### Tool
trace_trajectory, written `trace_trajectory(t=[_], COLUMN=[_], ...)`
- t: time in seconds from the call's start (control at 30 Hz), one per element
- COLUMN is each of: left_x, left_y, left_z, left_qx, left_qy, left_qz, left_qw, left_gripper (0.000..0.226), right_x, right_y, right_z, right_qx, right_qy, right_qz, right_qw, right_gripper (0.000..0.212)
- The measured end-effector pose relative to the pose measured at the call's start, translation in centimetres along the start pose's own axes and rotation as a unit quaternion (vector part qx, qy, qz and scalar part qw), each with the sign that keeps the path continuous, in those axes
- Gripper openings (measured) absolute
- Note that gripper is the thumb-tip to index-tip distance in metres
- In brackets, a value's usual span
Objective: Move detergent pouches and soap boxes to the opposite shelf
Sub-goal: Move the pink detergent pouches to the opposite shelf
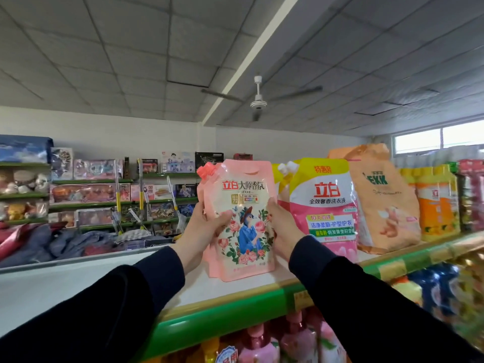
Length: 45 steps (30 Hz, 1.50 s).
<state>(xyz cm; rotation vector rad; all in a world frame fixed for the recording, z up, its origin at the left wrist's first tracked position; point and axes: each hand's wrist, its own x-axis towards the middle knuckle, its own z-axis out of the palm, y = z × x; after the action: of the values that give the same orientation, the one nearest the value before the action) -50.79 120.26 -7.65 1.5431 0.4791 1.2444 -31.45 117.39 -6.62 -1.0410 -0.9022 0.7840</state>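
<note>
Pink pouch (243, 221) upright near shelf edge (222, 307) | both hands' fingers grasping its sides | bare shelf leftward

Small retail shop: green-edged shelf (214, 320) with price tags carrying detergent pouches (324, 205), bottled goods on the tier below (262, 347), boxed toys (97, 169) on far wall shelving, ceiling fan (258, 100) under tiled ceiling.

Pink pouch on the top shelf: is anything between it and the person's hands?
No. Both hands already grip the pink pouch at its sides, the left hand and the right hand, with nothing in between. More pink pouches stand close behind it, and a yellow-topped pouch stands right beside it on the shelf.
</note>
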Motion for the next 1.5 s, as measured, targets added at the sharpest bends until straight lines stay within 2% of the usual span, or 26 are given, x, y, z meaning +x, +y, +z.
trace_trajectory(t=[0.1, 0.2, 0.37, 0.5, 0.67, 0.87, 1.03, 1.17, 1.23, 1.37, 1.5], left_x=[0.2, 0.7, 0.6, 0.4, 0.5, 0.8, 2.4, 2.7, 2.5, 3.0, 4.0], left_y=[-1.2, -1.4, -2.3, -1.5, -0.9, -0.6, 1.3, 1.1, 0.7, 2.3, 5.3], left_z=[0.6, 1.1, 0.6, 0.8, 1.2, 1.2, 0.9, 0.2, 0.2, 0.7, 1.1], left_qx=[0.002, -0.009, -0.008, -0.01, -0.024, -0.016, -0.052, -0.089, -0.099, -0.102, -0.097], left_qy=[-0.032, -0.025, -0.004, -0.006, -0.005, -0.006, 0.007, -0.001, -0.013, -0.024, -0.003], left_qz=[-0.01, -0.014, -0.022, -0.011, -0.008, -0.007, -0.052, -0.083, -0.091, -0.067, -0.037], left_qw=[0.999, 1.0, 1.0, 1.0, 1.0, 1.0, 0.997, 0.993, 0.991, 0.992, 0.995], left_gripper=[0.072, 0.072, 0.074, 0.065, 0.062, 0.067, 0.055, 0.043, 0.042, 0.046, 0.065], right_x=[-0.2, -0.4, -1.4, -3.4, -6.0, -7.4, -5.9, -5.0, -4.8, -4.4, -5.0], right_y=[-0.2, -0.5, 0.9, 1.6, 2.0, 1.6, -0.2, -1.7, -1.8, -1.4, -1.3], right_z=[0.9, 1.4, 1.5, 1.1, 0.0, -1.0, 0.1, 1.3, 1.2, 0.8, 1.0], right_qx=[0.025, 0.024, -0.065, -0.078, -0.078, -0.095, -0.091, -0.059, -0.043, -0.013, 0.007], right_qy=[0.05, 0.079, 0.105, 0.083, 0.025, -0.02, 0.021, 0.058, 0.065, 0.062, 0.055], right_qz=[-0.007, -0.023, -0.033, -0.058, -0.102, -0.124, -0.11, -0.118, -0.128, -0.125, -0.126], right_qw=[0.998, 0.996, 0.992, 0.992, 0.991, 0.988, 0.989, 0.99, 0.989, 0.99, 0.99], right_gripper=[0.04, 0.04, 0.052, 0.063, 0.045, 0.048, 0.039, 0.063, 0.064, 0.055, 0.059])
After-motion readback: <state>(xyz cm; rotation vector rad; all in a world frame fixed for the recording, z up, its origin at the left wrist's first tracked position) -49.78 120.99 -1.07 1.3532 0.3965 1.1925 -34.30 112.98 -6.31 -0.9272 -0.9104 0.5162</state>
